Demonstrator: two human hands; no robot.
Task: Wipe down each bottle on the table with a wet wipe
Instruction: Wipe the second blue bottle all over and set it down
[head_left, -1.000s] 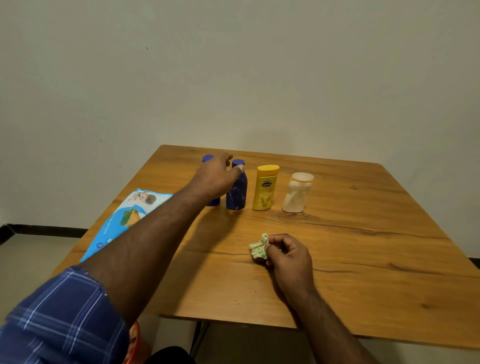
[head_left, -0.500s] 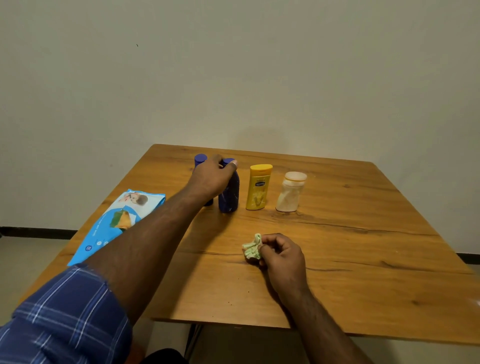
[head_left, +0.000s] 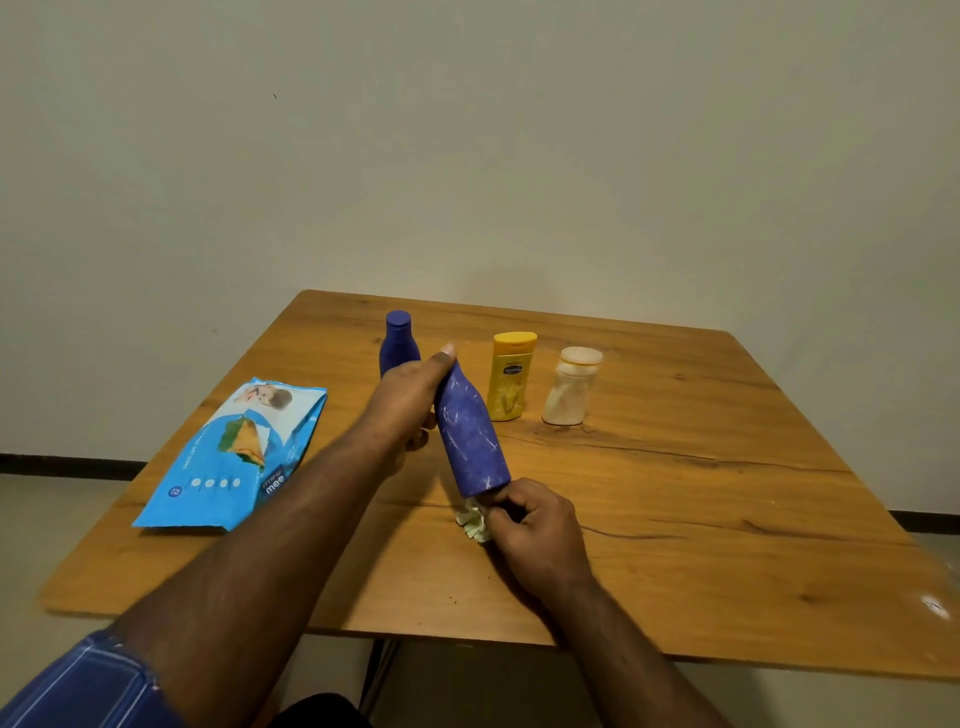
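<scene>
My left hand (head_left: 410, 400) grips the top of a scuffed dark blue bottle (head_left: 470, 436), which is lifted off the table and tilted with its base toward me. Just below that base, my right hand (head_left: 535, 530) pinches a crumpled pale green wet wipe (head_left: 471, 524), and the wipe touches the bottle's bottom edge. A second dark blue bottle (head_left: 399, 343) stands upright behind my left hand. To the right stand a yellow bottle (head_left: 510, 376) and a small translucent bottle (head_left: 571, 387) with a pale cap.
A blue pack of wet wipes (head_left: 234, 457) lies flat on the left side of the wooden table (head_left: 701, 493). A plain wall rises behind the far edge. Floor shows on both sides of the table.
My left hand has picked the blue bottle out of the row, brought it toward me and tilted it. My right hand with the wipe now meets the bottle's base.
</scene>
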